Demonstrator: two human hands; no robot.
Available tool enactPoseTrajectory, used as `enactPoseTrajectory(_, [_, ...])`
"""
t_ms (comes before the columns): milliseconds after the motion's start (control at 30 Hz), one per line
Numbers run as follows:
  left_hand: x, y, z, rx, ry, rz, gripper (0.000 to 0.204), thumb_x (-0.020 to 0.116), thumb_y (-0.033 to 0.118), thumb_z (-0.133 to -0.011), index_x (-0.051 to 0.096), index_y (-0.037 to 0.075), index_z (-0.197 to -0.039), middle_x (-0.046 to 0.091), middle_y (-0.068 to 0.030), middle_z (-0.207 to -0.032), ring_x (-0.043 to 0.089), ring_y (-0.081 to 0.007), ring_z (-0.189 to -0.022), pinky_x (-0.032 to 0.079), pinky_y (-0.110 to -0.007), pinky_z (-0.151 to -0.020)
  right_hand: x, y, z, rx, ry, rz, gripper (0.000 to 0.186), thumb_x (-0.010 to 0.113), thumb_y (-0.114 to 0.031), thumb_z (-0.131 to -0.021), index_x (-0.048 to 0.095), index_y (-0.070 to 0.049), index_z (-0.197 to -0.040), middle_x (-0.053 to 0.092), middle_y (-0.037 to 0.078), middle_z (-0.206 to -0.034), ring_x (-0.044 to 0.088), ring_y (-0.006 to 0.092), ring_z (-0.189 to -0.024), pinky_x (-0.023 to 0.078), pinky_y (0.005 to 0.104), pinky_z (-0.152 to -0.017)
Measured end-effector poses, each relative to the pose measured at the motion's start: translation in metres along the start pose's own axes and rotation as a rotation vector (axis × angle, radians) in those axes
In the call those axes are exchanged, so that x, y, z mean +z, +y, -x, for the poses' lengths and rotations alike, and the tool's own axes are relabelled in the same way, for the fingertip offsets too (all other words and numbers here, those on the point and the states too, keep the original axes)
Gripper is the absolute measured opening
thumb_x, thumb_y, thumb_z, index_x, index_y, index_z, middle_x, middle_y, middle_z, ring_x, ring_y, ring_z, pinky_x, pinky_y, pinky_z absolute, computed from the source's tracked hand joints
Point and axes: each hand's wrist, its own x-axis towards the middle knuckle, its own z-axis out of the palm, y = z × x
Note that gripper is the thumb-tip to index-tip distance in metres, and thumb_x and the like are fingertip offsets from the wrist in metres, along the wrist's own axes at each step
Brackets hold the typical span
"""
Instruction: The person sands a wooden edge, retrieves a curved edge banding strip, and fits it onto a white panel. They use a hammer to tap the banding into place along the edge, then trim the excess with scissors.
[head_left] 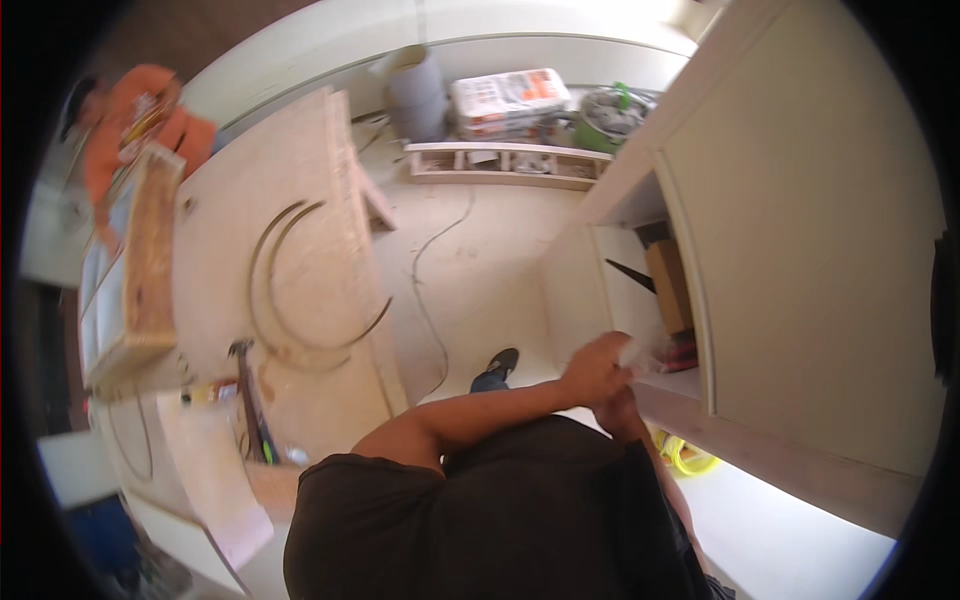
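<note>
Cabinet (810,210): large, pale, open at its near compartment. Brown box (670,287) inside. Clear wrap (643,354), blurred, at the compartment mouth, nearer than the box. Judged light, soft, slippery, easily torn; best held by a bunched edge. It lies at the tips of the left fingers (612,346), which appear closed on it. Right hand (618,408) just below; its finger state cannot be told.
</note>
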Motion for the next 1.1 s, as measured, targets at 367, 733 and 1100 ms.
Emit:
enactPoseTrajectory(367, [-0.041, 0.020, 0.111, 0.256, 0.101, -0.555, 0.088, 0.073, 0.054, -0.093, 0.045, 0.004, -0.160, 0.033, -0.0267, -0.171, 0.028, -0.0452, -0.160, 0.020, -0.066, -0.127, 0.090, -0.137, 0.030, 0.162, -0.233, -0.966, 0.095, 0.040, -0.079, -0.104, 0.043, -0.002, -0.159, 0.040, 0.022, -0.169, 0.033, 0.0421, -0.158, 0.026, 0.0602, -0.128])
enactPoseTrajectory(733, [-0.152, -0.031, 0.384, -0.769, 0.891, -0.976, 0.056, 0.070, 0.028, -0.093, 0.060, -0.004, -0.138, 0.063, -0.0259, -0.137, 0.058, -0.0423, -0.130, 0.042, -0.055, -0.112, 0.075, -0.061, 0.031, 0.117, -0.552, -0.623, 0.078, 0.043, -0.070, -0.108, 0.050, -0.007, -0.154, 0.050, 0.015, -0.162, 0.044, 0.0371, -0.149, 0.035, 0.0612, -0.119])
enactPoseTrajectory(1100, [-0.210, -0.063, 0.530, -1.127, 1.436, -0.614, 0.025, 0.063, 0.020, -0.096, 0.072, 0.006, -0.115, 0.069, -0.0236, -0.114, 0.070, -0.0443, -0.100, 0.057, -0.054, -0.086, 0.124, 0.007, 0.054, 0.354, -0.439, -0.181, 0.073, 0.038, -0.064, -0.111, 0.046, -0.007, -0.157, 0.049, 0.016, -0.162, 0.043, 0.0379, -0.150, 0.029, 0.0616, -0.122])
